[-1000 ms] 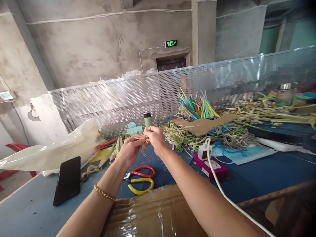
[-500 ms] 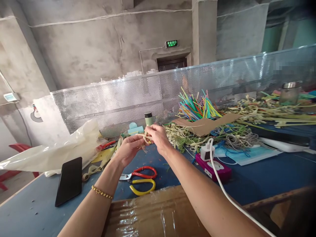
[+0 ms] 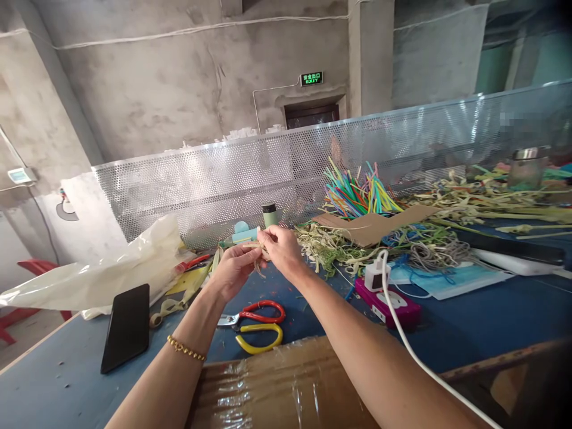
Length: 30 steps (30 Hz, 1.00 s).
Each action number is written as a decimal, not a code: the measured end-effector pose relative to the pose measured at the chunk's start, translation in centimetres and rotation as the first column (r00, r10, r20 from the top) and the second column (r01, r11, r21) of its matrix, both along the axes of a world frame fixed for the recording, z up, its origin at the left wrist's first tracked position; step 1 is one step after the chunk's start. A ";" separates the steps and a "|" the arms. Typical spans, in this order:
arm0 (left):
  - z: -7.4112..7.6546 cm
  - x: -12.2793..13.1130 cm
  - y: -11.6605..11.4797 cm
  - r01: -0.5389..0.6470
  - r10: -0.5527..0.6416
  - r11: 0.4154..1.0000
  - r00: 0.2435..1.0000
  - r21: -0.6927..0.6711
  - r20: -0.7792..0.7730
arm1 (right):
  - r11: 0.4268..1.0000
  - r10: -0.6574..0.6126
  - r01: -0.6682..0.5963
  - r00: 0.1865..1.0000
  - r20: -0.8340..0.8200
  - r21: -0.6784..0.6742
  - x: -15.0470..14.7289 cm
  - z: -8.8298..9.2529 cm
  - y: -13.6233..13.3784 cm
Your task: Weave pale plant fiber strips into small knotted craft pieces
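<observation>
Above the blue table, my left hand (image 3: 232, 271) and my right hand (image 3: 281, 251) meet, fingertips almost touching. Both pinch a small pale fibre strip (image 3: 252, 244), with loose ends hanging below the fingers. Most of the strip is hidden by the fingers, so its exact shape cannot be seen. Nearer to me, below the hands, lie scissors (image 3: 257, 316) with one red and one yellow handle. Just behind the hands stands a green bottle (image 3: 270, 218) with a black lid.
A cardboard box (image 3: 268, 387) sits closest to me. On the left are a black phone (image 3: 126, 328) and a plastic sheet (image 3: 134, 262). To the right lie fibre strips (image 3: 330, 247), coloured sticks (image 3: 357, 193), a purple power strip (image 3: 388, 304) with a white cable, and a mask (image 3: 469, 280).
My right fingers have rolled inward and lowered slightly over the strip, which now points left and is more covered. My left hand stays nearly in place.
</observation>
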<state>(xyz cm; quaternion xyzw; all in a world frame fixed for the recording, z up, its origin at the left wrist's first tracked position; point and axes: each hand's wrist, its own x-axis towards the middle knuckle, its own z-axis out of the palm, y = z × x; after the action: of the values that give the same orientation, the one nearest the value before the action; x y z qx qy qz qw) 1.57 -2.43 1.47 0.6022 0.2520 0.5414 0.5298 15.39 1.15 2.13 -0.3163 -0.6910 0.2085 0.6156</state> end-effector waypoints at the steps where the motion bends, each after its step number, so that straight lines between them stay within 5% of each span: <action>1: 0.0 0.0 0.0 -0.015 0.015 1.000 1.000 0.005 0.016 | 0.998 -0.050 0.050 0.999 -0.002 0.045 0.2 0.2 -0.1; 5: 0.3 -0.4 0.2 -0.152 0.153 0.988 0.975 -0.020 0.160 | 0.896 -0.334 0.323 0.943 -0.019 0.304 0.9 0.9 -0.7; 11: 0.1 -0.9 0.7 -0.202 0.199 0.979 0.947 -0.014 0.251 | 0.900 -0.297 0.163 0.908 0.296 0.404 0.3 0.7 -1.6; 17: 0.0 -0.8 0.8 -0.146 0.144 0.989 0.966 -0.006 0.215 | 0.933 -0.264 0.155 0.909 0.323 0.325 0.0 0.5 -1.8; 21: 0.0 -0.7 0.9 -0.204 0.196 0.979 0.959 0.022 0.206 | 0.967 -0.146 0.071 0.942 0.303 0.247 0.0 0.8 -2.1; 25: 0.0 -0.4 0.8 -0.247 0.232 0.968 0.946 0.040 0.225 | 0.993 0.119 -0.118 0.987 0.104 -0.017 -0.4 0.9 -2.2; 30: 0.1 -0.3 0.7 -0.229 0.209 0.971 0.953 0.071 0.220 | 0.873 0.383 -0.435 0.892 -0.240 -0.221 -0.7 1.2 -2.7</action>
<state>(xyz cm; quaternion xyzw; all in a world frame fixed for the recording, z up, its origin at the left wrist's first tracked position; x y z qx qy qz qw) 1.22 -1.70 1.61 0.5344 0.2337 0.6689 0.4608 14.72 -1.52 3.31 -0.2216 -0.6460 0.4552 0.5713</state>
